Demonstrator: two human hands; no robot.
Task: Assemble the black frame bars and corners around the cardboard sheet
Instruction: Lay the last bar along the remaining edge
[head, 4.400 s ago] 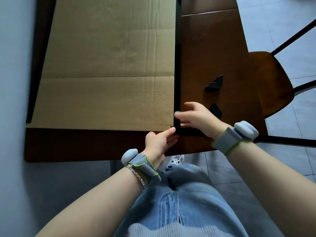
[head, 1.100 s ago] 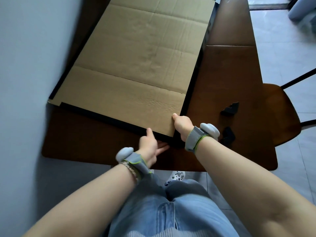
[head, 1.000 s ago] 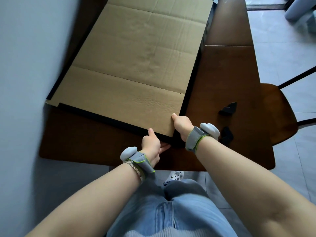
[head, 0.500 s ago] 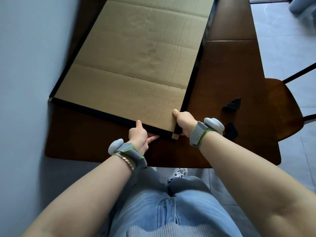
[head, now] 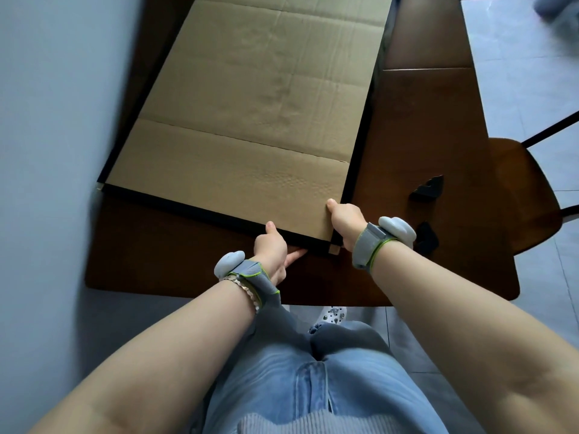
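Note:
A large cardboard sheet (head: 250, 120) lies on the dark wooden table (head: 438, 151). A black frame bar (head: 194, 211) runs along its near edge, and a second black bar (head: 363, 120) runs along its right edge. My left hand (head: 274, 253) grips the near bar close to the right corner, thumb on top and fingers underneath. My right hand (head: 344, 217) grips the lower end of the right bar, thumb pressed on the cardboard. A small bare cardboard tip (head: 333, 250) shows between the two bar ends. Two black corner pieces (head: 429, 189) (head: 426, 238) lie on the table to the right.
A pale wall (head: 47, 151) stands close on the left, next to the sheet's left edge. A wooden chair (head: 520, 189) with black legs sits at the table's right side. My knees in blue jeans are under the near table edge.
The near black bar was fitted onto the sheet's near edge since the oldest frame. Over the last second my left hand slid left along that bar, then back toward the corner.

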